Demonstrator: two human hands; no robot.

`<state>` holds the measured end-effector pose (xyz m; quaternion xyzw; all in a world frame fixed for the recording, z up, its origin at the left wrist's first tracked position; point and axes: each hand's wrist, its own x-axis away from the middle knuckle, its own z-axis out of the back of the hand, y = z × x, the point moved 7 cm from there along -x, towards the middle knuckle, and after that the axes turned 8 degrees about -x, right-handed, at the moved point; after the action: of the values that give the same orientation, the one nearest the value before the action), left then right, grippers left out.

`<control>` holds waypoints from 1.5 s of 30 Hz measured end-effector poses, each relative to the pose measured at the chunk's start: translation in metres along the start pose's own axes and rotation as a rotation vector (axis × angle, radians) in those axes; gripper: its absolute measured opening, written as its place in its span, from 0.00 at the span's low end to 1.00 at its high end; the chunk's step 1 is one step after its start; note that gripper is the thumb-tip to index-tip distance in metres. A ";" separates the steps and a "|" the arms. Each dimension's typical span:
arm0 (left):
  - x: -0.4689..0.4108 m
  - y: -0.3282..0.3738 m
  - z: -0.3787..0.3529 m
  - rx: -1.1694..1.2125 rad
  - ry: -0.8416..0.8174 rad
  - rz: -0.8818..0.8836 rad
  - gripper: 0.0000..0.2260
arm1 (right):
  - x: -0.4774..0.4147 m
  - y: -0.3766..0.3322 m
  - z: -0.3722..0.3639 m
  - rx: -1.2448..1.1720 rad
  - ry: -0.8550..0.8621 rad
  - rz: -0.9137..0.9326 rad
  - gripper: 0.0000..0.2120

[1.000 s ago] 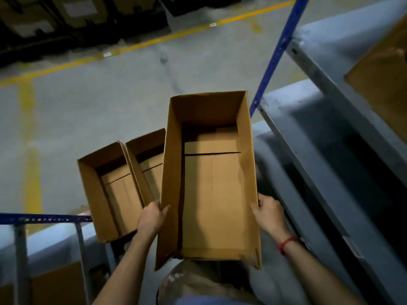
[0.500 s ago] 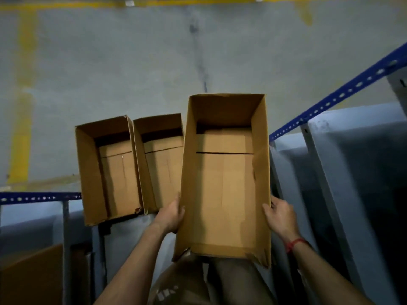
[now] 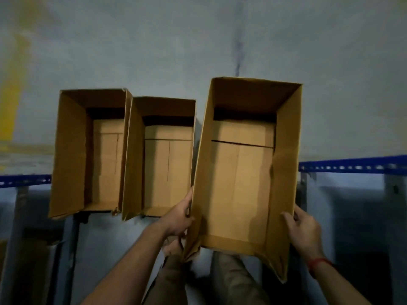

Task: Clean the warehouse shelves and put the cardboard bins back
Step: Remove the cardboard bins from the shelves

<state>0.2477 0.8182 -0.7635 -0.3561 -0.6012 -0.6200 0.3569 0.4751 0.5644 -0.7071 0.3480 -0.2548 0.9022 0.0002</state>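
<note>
Cardboard bin [image 3: 240, 172] between both hands, left hand [image 3: 178, 219] and right hand [image 3: 302, 230] gripping its side walls

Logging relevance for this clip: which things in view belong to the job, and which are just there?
Job: held bin, left hand, right hand, left bin, middle bin, blue shelf beam.
Not job: yellow floor line, red wristband.

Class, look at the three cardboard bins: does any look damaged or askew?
The held bin, gripped by the left hand and right hand, sits skewed against the left bin and middle bin; its near right corner looks frayed and crumpled.
</note>
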 end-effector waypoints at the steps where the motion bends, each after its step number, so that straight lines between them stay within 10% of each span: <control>1: -0.022 -0.003 -0.003 0.006 0.010 -0.002 0.44 | -0.021 0.005 -0.007 0.021 -0.004 0.007 0.06; 11: -0.157 -0.057 -0.010 -0.041 0.279 0.128 0.41 | -0.165 0.050 -0.097 0.044 -0.117 0.055 0.14; 19: -0.144 -0.053 -0.029 0.011 0.339 0.141 0.35 | -0.177 0.060 -0.144 -0.052 -0.372 -0.162 0.44; 45: 0.203 0.129 -0.020 -0.005 0.443 -0.467 0.28 | 0.178 -0.109 0.023 -0.764 0.026 0.225 0.28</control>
<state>0.2600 0.7921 -0.5235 -0.0657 -0.5728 -0.7489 0.3265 0.3740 0.6169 -0.5308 0.2814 -0.6087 0.7410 0.0340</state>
